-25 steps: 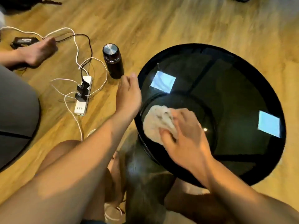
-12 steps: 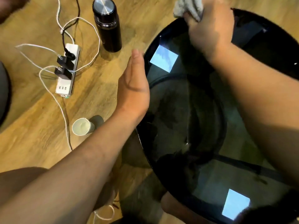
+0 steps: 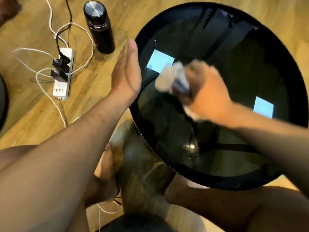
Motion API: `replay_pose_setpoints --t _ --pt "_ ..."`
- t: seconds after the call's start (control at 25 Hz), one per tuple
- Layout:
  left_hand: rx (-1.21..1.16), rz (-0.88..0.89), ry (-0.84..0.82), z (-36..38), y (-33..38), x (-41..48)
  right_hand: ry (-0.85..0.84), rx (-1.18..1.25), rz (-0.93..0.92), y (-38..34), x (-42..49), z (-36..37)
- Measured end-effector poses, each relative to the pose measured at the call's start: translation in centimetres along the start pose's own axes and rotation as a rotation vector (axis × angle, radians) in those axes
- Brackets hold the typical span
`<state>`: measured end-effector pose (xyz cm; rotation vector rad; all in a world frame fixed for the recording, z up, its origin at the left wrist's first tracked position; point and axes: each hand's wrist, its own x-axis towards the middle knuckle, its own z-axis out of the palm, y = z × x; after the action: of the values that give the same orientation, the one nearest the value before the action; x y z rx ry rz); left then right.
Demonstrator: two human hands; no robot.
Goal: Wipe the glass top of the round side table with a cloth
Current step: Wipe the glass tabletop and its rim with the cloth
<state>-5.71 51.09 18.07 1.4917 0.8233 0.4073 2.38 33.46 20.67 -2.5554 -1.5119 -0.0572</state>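
Round side table (image 3: 284, 67), glossy dark glass in a black rim, fills the right of the frame on a wood-grain floor (image 3: 33, 118). Left hand (image 3: 126, 72) is held flat, fingers together, against the rim's left edge. Right hand (image 3: 205, 94), blurred, is clenched on a crumpled pale cloth (image 3: 168, 77), centre-left on the glass. Cylindrical black flask (image 3: 99, 25) and white power strip (image 3: 62, 76) are seen upper left.
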Motion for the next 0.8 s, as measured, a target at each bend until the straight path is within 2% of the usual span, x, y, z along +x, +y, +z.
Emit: replay_pose_setpoints --t 0.04,0.12,0.28,0.4,0.48,0.56,0.64,0.72,0.8 --pt "0.098 0.028 0.013 0.0 -0.2 0.0 0.093 -0.055 0.073 2.0 3.3 0.7" --pt "0.174 0.074 0.016 0.0 -0.5 -0.1 0.164 -0.159 0.222 5.9 9.3 2.0" --pt "0.258 0.151 0.011 -0.1 -0.6 -0.1 0.040 -0.083 0.436 10.1 15.5 3.9" --pt "0.212 0.092 0.038 -0.1 -0.3 0.2 0.101 -0.089 0.553 8.7 16.4 2.9" --pt "0.170 0.053 0.058 0.0 -0.1 0.4 0.103 -0.041 0.455 4.9 12.3 2.1" --pt "0.176 0.032 0.081 0.0 0.0 0.3 0.086 0.079 0.218 -0.8 4.2 1.4" --pt "0.209 0.017 0.086 -0.4 -0.1 1.0 -0.055 0.196 -0.023 -6.7 -4.8 -0.1" --pt "0.274 0.037 0.061 -0.3 0.0 0.9 -0.198 0.220 -0.103 -7.5 -10.6 -1.1" --pt "0.359 0.074 0.039 0.0 0.1 0.6 -0.203 0.118 -0.079 -3.9 -11.3 -1.9"
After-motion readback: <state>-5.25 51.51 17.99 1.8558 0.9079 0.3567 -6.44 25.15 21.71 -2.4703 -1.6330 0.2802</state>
